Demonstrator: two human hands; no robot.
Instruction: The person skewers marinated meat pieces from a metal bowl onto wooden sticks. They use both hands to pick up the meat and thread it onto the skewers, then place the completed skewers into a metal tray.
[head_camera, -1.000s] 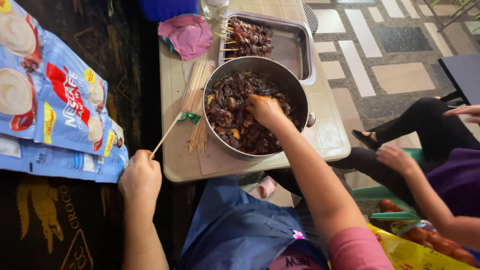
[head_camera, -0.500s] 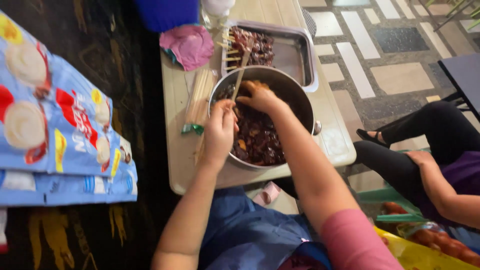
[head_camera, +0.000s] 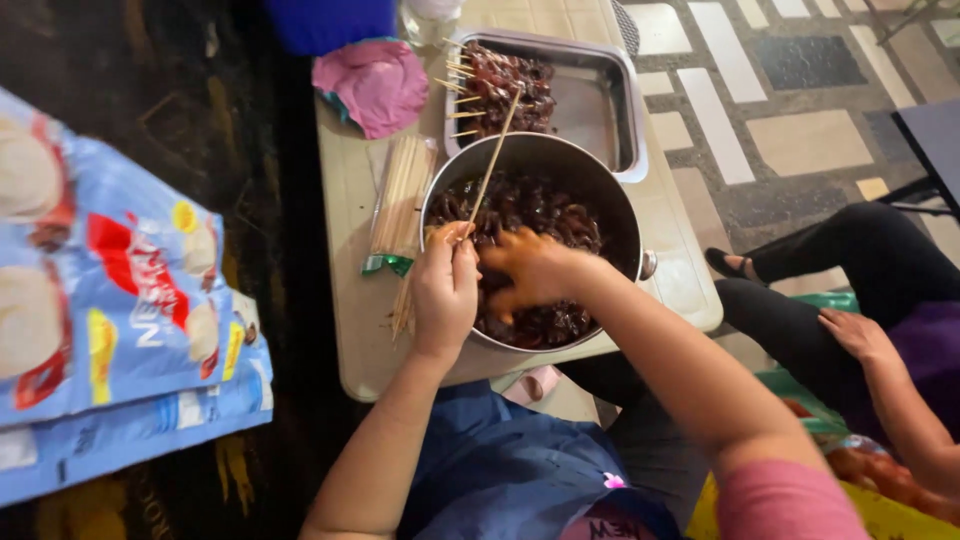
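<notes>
A metal pot (head_camera: 625, 215) full of dark marinated meat pieces (head_camera: 545, 205) stands on a narrow beige table (head_camera: 345, 190). My left hand (head_camera: 445, 290) sits at the pot's near-left rim, gripping a bamboo skewer (head_camera: 495, 155) that angles up over the meat. My right hand (head_camera: 535, 270) rests in the meat just beside it, fingers closed on a dark piece. Behind the pot a steel tray (head_camera: 600, 105) holds finished meat skewers (head_camera: 505, 85).
A bundle of bare skewers (head_camera: 400, 195) lies left of the pot. A pink cloth (head_camera: 375, 85) and a blue container (head_camera: 330, 20) sit at the table's far end. Printed blue sachets (head_camera: 110, 300) hang at left. Another person (head_camera: 860, 310) sits at right on the tiled floor.
My left hand swung in from the table's left edge to the pot rim, bringing the skewer over the meat. My right hand stayed in the pot.
</notes>
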